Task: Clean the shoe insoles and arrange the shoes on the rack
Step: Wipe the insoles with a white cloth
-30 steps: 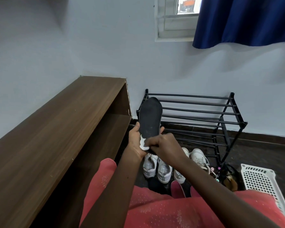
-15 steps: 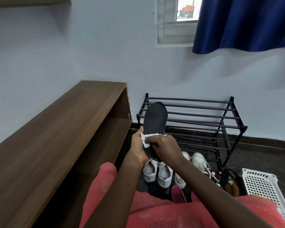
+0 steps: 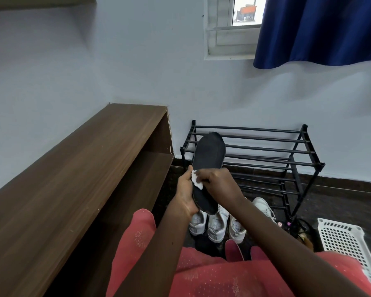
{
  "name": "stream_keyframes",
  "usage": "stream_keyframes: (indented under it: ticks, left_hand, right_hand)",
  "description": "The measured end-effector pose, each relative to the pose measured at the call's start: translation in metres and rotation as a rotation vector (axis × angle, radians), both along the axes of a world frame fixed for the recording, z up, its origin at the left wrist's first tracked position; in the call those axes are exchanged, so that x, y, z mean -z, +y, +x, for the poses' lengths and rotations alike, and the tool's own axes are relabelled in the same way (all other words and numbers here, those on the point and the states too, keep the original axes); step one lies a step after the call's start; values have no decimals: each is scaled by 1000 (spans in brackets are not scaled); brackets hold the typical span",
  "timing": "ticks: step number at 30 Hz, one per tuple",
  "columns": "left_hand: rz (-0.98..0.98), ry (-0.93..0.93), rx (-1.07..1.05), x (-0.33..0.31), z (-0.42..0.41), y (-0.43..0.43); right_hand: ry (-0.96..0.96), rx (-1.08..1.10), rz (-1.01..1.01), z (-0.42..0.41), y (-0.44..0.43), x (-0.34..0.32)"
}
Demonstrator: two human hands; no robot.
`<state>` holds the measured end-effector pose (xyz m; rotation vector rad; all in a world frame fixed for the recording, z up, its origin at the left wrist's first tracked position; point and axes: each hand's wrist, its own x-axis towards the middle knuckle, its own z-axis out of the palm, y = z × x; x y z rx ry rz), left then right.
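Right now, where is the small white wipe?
The small white wipe sits centre in the head view, pressed by the right hand on the black insole held by the left hand.

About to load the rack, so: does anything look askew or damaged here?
One rail in the shoe rack's middle tier seems slanted, closing on its neighbour rather than parallel. The wooden shelf unit's end edge shows pale chips near its top corner.

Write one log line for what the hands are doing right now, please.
step: insole cleaning | left hand: holds black insole | right hand: presses white wipe on it | white shoes: on floor by rack
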<state>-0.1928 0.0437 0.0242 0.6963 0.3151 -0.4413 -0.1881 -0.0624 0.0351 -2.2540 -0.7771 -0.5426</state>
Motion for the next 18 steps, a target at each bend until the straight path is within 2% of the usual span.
stream_keyframes:
  ticks: [3, 7, 10, 12, 16, 18]
  left_hand:
    - [0, 12, -5, -1, 1, 4]
    - [-27, 75, -40, -6, 5, 12]
    - [-21, 85, -55, -6, 3, 10]
    - [-11, 88, -35, -6, 2, 7]
    - [42, 47, 21, -3, -3, -4]
    - [26, 25, 29, -5, -2, -3]
  right_hand:
    - [30, -4, 41, -8, 3, 3]
    - [1, -214, 54, -39, -6, 15]
    - [-7, -273, 44, -42, -16, 16]
    - [-31, -219, 21, -34, -15, 12]
    - [18, 55, 83, -10, 0, -1]
    - [33, 72, 123, -10, 4, -2]
